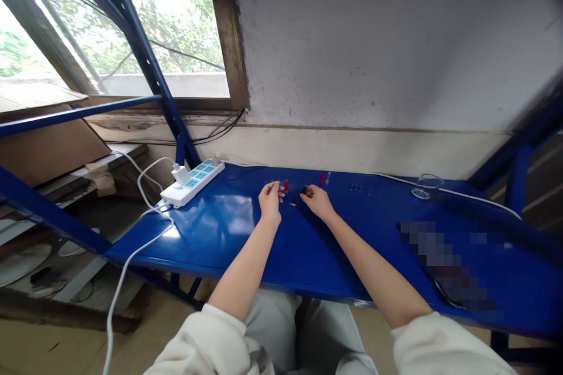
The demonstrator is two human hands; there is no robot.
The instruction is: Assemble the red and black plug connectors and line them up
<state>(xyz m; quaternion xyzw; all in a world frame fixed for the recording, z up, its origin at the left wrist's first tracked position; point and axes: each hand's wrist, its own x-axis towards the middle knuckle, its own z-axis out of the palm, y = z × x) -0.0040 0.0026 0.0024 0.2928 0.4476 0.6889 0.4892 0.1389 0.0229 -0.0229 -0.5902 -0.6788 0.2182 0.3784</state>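
Observation:
Both my hands rest on a glossy blue shelf surface (229, 228) near its far edge. My left hand (270, 199) has its fingers curled in a pinch, right beside a small red part (286, 185). My right hand (317, 200) is closed with its fingertips on a small black part (304, 188). A tiny orange piece (292, 204) lies on the shelf between the hands. Just beyond the right hand lie another small red part (322, 178) and a pale clear piece (328, 177).
A white power strip (192, 182) with a plugged-in charger and white cable sits at the far left. Several small dark parts (356, 187) and a coiled wire (423, 190) lie to the right. Blue rack posts (145, 64), a window and a white wall stand behind. A blurred patch (448, 263) covers the right side.

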